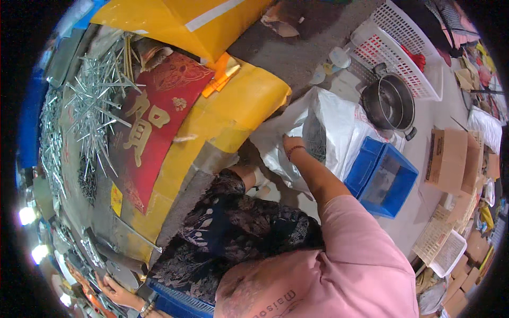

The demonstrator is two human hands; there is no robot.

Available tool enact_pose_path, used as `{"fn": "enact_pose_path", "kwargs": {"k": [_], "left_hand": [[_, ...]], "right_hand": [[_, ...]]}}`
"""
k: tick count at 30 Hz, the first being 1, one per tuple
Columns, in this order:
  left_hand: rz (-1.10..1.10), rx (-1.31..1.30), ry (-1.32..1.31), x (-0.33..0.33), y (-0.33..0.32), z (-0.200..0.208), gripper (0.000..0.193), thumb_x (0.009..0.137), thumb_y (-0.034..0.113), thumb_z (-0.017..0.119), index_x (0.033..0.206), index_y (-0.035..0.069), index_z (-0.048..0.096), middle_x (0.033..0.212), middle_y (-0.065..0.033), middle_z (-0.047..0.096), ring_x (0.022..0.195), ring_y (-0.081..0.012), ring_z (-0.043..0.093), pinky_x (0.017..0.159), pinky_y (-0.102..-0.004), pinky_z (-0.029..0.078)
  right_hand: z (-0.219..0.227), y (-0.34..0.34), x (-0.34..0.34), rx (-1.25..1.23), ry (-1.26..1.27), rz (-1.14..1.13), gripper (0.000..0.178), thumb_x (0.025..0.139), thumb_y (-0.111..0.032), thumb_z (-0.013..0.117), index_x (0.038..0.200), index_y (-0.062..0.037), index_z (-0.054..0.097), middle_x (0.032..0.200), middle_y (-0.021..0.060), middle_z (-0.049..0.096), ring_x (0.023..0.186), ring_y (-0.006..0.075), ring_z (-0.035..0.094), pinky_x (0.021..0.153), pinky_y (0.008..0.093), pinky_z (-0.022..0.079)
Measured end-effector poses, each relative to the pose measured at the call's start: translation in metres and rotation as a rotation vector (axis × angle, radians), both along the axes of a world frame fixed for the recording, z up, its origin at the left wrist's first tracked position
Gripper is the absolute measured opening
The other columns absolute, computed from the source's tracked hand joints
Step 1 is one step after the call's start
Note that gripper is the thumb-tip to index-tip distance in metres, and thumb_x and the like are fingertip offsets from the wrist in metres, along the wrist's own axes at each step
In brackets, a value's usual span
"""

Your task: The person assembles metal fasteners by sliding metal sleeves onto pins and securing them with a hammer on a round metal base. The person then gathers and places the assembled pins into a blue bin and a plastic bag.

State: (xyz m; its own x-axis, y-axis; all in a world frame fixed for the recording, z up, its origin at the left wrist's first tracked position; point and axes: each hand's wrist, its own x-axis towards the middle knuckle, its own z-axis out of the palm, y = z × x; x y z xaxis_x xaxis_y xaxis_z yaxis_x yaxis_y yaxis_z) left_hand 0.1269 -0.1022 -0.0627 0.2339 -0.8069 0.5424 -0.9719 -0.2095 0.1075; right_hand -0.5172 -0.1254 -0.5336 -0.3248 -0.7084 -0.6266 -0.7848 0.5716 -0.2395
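My right hand [291,142], a beaded band at its wrist, is closed on the near rim of a white woven sack [342,132]. Thin grey metal pieces [316,139] show inside the sack's mouth. Far over at the lower left, my left hand [114,291] has its fingers stretched out, with nothing visible in them. It rests beside a dark metal device [119,267] at the bench edge. Many long shiny metal rods [98,98] lie heaped farther up the bench, partly beside a red cloth [159,119] with gold decoration.
Yellow sheeting [212,124] covers the bench edge. Right of the sack stand a blue plastic bin [389,177] and a dark two-handled pot [389,103]. A white perforated basket [395,53] is behind them. Cardboard boxes [450,159] line the right side.
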Motion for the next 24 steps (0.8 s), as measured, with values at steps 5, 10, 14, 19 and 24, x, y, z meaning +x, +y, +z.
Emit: {"fn": "enact_pose_path", "kwargs": {"k": [5,10,14,19,24], "left_hand": [[0.069,0.003,0.03,-0.005,0.003,0.002,0.037,0.109,0.02,0.059,0.142,0.002,0.064,0.133,-0.0137,0.069,0.105,-0.025,0.068,0.097,-0.0365,0.053],[-0.019,-0.047,0.027,0.014,-0.001,-0.01,0.04,0.109,0.027,0.061,0.142,0.005,0.064,0.129,-0.0147,0.072,0.101,-0.0255,0.069,0.092,-0.0367,0.054],[-0.063,-0.063,0.026,0.008,-0.003,-0.012,0.039,0.108,0.026,0.061,0.141,0.005,0.065,0.13,-0.0136,0.072,0.102,-0.0247,0.07,0.092,-0.0365,0.054],[-0.093,-0.067,0.097,-0.003,-0.005,-0.014,0.036,0.109,0.024,0.06,0.138,0.005,0.067,0.132,-0.0131,0.071,0.108,-0.0245,0.07,0.095,-0.0362,0.054],[-0.021,-0.075,0.133,-0.019,-0.003,-0.014,0.033,0.108,0.016,0.059,0.138,0.003,0.066,0.131,-0.0124,0.071,0.108,-0.0239,0.068,0.099,-0.0358,0.053]], "right_hand": [[-0.002,0.05,-0.004,0.243,0.055,0.611,0.037,0.108,-0.024,0.042,0.122,-0.0062,0.072,0.118,0.0243,0.074,0.109,0.0412,0.073,0.09,0.051,0.059],[0.045,0.06,-0.027,0.009,-0.001,0.302,0.033,0.1,-0.022,0.057,0.13,-0.0078,0.062,0.111,0.0233,0.075,0.103,0.039,0.074,0.083,0.0548,0.058],[0.062,0.056,-0.036,-0.277,-0.076,-0.08,0.036,0.09,-0.018,0.065,0.123,-0.0084,0.055,0.1,0.0276,0.072,0.095,0.0479,0.07,0.086,0.0568,0.053],[0.078,0.042,-0.03,-0.367,-0.12,-0.278,0.044,0.088,-0.021,0.065,0.128,-0.0073,0.054,0.102,0.03,0.071,0.095,0.0508,0.068,0.087,0.058,0.052],[0.113,0.04,-0.032,-0.372,-0.263,-0.383,0.046,0.086,-0.019,0.063,0.13,-0.0043,0.056,0.1,0.0274,0.071,0.092,0.0444,0.07,0.083,0.0527,0.054]]}}
